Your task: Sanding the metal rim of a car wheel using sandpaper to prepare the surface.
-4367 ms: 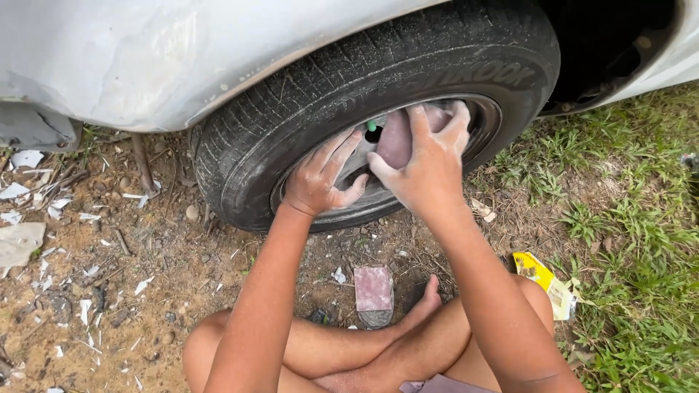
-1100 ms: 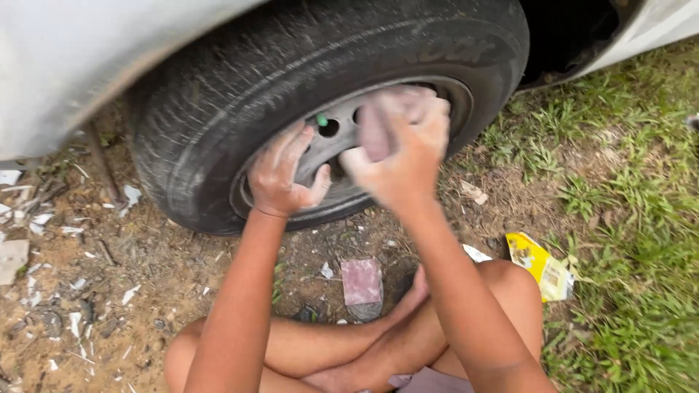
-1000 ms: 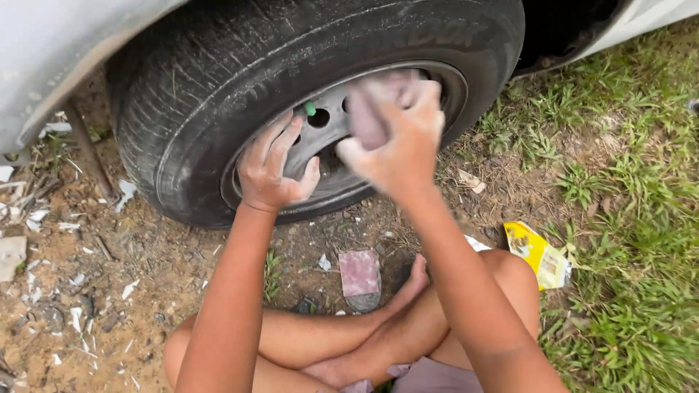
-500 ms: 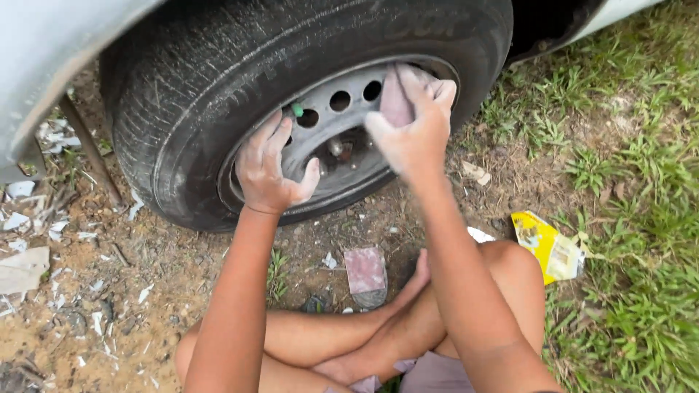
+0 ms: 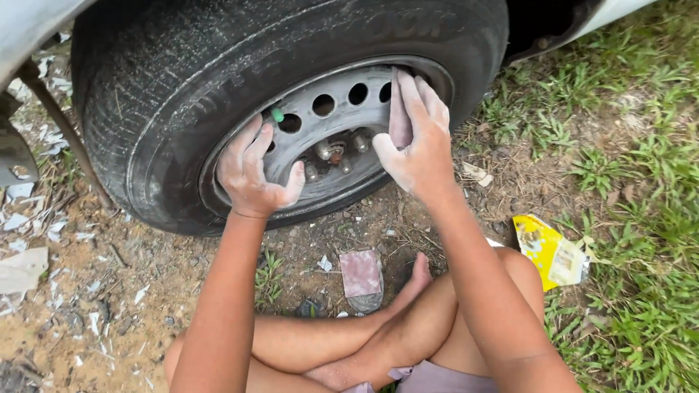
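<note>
Step in hand: sanding the steel wheel rim [image 5: 331,138]. Right hand [image 5: 415,145] fingers press a sandpaper piece [image 5: 399,109] flat; left hand [image 5: 251,171], fingers released, braces the rim. Next stroke likely requires steady pressure.

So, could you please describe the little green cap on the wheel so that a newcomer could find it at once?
Start at the big black tyre and move in to its grey steel rim, ringed with round holes. At the rim's upper left, just above the left hand, sits the cap: the only bright green thing on the wheel.
</note>
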